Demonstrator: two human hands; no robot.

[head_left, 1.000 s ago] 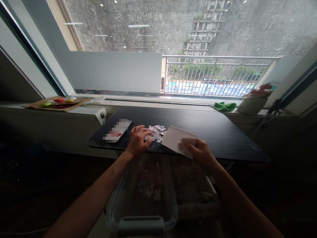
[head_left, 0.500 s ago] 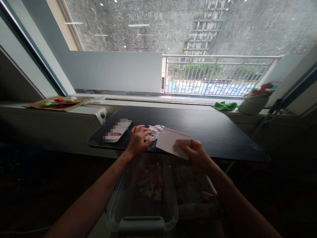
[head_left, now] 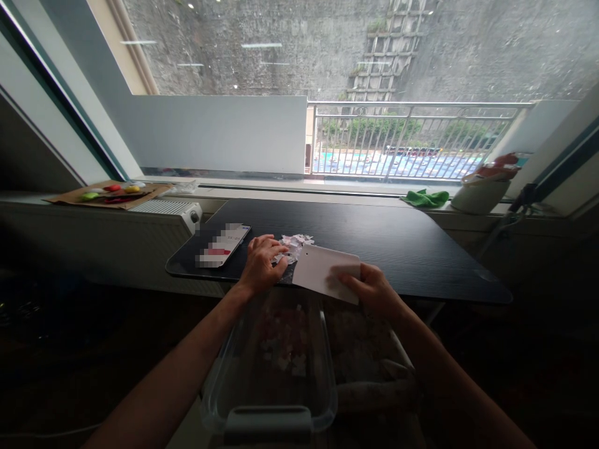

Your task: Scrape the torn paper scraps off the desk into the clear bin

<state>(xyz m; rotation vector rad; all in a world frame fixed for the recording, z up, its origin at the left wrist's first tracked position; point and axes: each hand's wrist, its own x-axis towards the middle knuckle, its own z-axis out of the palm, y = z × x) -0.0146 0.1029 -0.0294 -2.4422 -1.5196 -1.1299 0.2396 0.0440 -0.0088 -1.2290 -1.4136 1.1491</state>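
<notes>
My right hand (head_left: 375,288) grips the near right side of a thin white card (head_left: 321,269), thumb on top. The card is tilted over the front edge of the black table (head_left: 393,237). Just beyond its left side lies a heap of small white paper scraps (head_left: 298,242). My left hand (head_left: 262,265) rests beside the heap with its fingers spread and slightly bent, fingertips at the scraps. Below both hands, under the table edge, a clear plastic box (head_left: 331,380) holds more scraps in shadow.
A phone (head_left: 233,242) lies left of my left hand. On the sill are a green cloth (head_left: 427,198) and a pale container (head_left: 480,194). A brown board (head_left: 70,196) with colourful items sits by the radiator (head_left: 168,209). Right of the box is a dim second container.
The card has shifted very slightly left and down, its left edge sitting a little nearer me. My left hand stays almost in place by the scraps.
</notes>
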